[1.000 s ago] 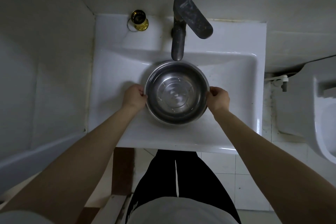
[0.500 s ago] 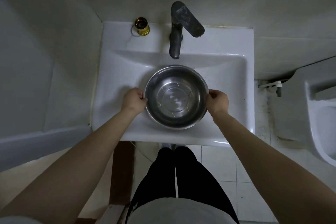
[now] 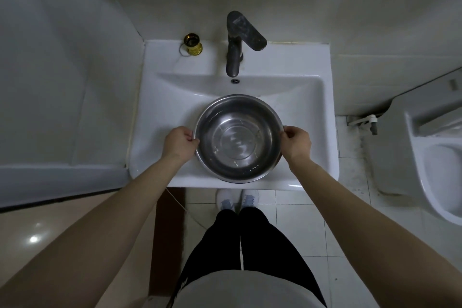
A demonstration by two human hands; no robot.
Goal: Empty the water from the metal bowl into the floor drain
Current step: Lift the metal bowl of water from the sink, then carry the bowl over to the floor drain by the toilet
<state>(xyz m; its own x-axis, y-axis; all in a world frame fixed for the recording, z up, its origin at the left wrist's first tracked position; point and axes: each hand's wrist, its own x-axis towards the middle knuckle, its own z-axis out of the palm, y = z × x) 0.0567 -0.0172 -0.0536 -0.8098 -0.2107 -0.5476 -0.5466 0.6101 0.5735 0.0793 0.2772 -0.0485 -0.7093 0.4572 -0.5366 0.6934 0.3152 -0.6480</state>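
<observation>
A round metal bowl [image 3: 238, 139] with water in it is held level over the front half of the white sink [image 3: 162, 112]. My left hand [image 3: 179, 144] grips its left rim. On the opposite rim my right hand [image 3: 297, 144] holds it the same way. The bowl's near edge reaches out over the sink's front lip. No floor drain is visible in the head view.
A dark faucet [image 3: 237, 42] stands behind the sink, with a small gold bottle [image 3: 193, 44] to its left. A white toilet [image 3: 440, 165] is at the right, a wall at the left. White floor tiles [image 3: 295, 227] and my legs and shoes lie below.
The bowl has come back from under the faucet toward the sink's front edge, held by both hands. My head has drawn back, so more floor and my shoes show.
</observation>
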